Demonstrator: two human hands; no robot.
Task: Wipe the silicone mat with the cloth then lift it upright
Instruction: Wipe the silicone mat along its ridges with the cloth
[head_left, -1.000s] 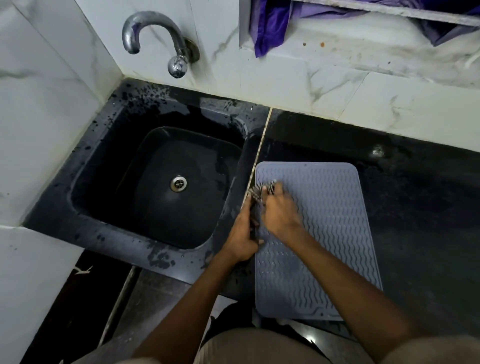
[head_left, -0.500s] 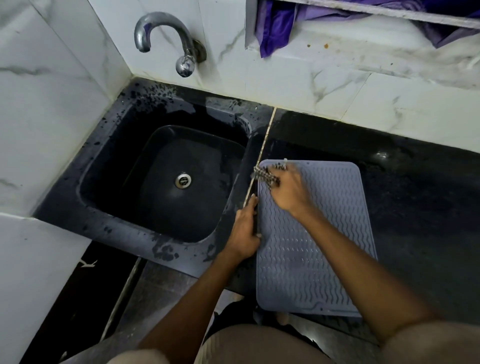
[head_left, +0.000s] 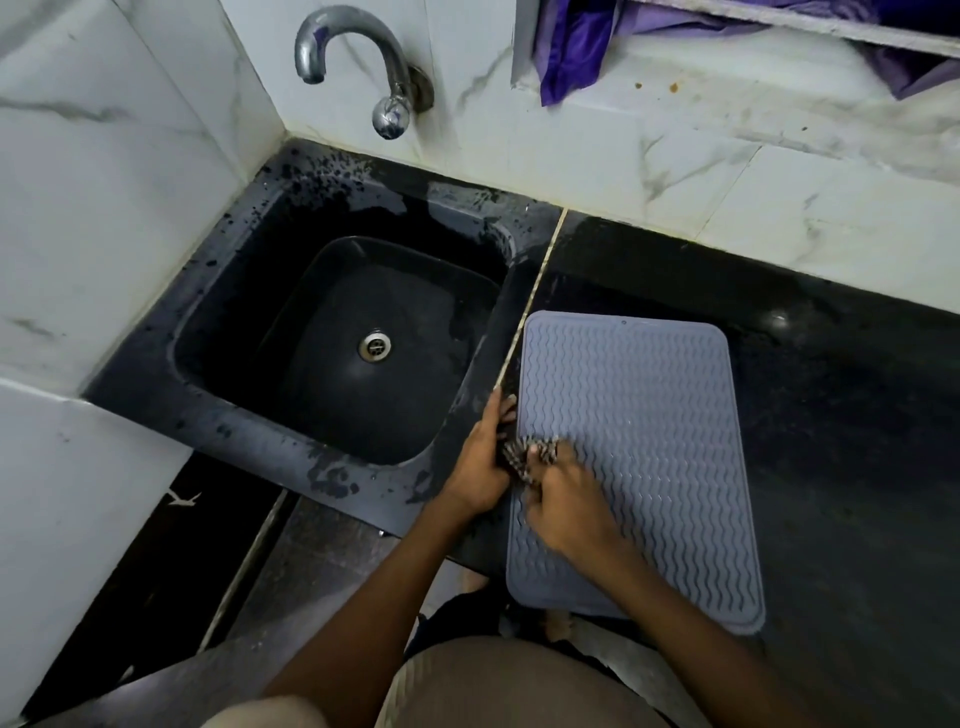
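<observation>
A grey silicone mat (head_left: 649, 441) with wavy ridges lies flat on the black counter, its near edge hanging slightly over the counter's front. My right hand (head_left: 566, 504) grips a small dark patterned cloth (head_left: 530, 452) and presses it on the mat's left part, near the middle of that side. My left hand (head_left: 480, 462) rests on the mat's left edge with its fingers pointing away from me, beside the cloth. Most of the cloth is hidden under my right fingers.
A black sink (head_left: 337, 343) with a metal drain (head_left: 375, 346) lies left of the mat, under a chrome tap (head_left: 363, 62). White marble walls rise behind and at the left. A purple fabric (head_left: 571, 47) hangs from a ledge above.
My right hand has dragged the cloth from the mat's far left corner back toward me along the left side. My left hand stays on the mat's left edge.
</observation>
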